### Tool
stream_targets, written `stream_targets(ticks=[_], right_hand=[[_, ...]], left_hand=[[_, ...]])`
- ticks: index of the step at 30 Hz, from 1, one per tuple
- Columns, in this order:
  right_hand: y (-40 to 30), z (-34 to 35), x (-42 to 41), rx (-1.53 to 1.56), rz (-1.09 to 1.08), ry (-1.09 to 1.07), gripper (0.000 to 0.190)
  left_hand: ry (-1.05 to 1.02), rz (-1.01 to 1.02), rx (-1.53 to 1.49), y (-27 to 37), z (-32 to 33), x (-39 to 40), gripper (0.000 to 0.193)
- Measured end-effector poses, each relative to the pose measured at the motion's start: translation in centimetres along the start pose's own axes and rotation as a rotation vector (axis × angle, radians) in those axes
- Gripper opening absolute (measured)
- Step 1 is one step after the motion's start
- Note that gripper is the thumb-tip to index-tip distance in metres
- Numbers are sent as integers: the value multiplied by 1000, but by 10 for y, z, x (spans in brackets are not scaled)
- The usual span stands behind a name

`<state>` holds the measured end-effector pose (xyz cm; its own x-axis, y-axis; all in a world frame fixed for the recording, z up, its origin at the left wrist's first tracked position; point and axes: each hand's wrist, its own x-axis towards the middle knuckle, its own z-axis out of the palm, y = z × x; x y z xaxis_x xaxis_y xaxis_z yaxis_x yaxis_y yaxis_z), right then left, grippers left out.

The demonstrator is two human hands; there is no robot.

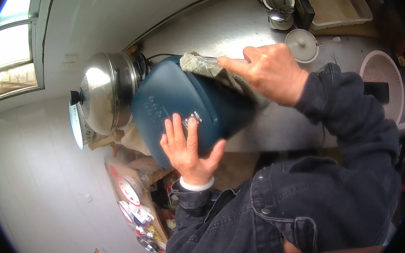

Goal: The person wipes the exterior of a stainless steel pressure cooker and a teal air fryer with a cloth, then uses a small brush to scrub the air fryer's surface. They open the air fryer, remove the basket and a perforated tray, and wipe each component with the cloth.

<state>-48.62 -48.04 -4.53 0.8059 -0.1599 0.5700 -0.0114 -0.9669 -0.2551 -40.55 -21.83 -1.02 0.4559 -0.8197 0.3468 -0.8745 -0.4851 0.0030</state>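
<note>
A dark blue appliance (171, 104), its kind not certain, stands on the metal counter with printed markings on its lid. My left hand (190, 149) lies on the lid near the edge closest to me, fingers spread, with a white band at the wrist. On the far side, my right hand (270, 70) grips a metal utensil, perhaps a fork (207, 59), index finger stretched along it. The utensil's tip touches a greyish-green cloth (196, 65) at the appliance's rim; more of the cloth hangs down behind, partly hidden by my right hand.
A lidded steel pot (100, 92) stands left of the appliance. Along the back right of the counter (215, 26) are a utensil holder (278, 0), a white lidded jar (301, 45) and a plastic box (339, 8). A pink basket (385, 83) lies far right. Dishes (130, 190) crowd a lower surface at left.
</note>
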Motion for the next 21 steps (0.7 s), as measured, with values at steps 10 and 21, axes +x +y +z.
stream_targets(ticks=[10, 21], right_hand=[[-14, -5, 18, -97, -81, -64, 44], [-30, -26, -23, -10, -61, -143, 46]], left_hand=[[1, -6, -11, -1, -1, 0, 70], [27, 4, 11, 0, 1, 0, 71]])
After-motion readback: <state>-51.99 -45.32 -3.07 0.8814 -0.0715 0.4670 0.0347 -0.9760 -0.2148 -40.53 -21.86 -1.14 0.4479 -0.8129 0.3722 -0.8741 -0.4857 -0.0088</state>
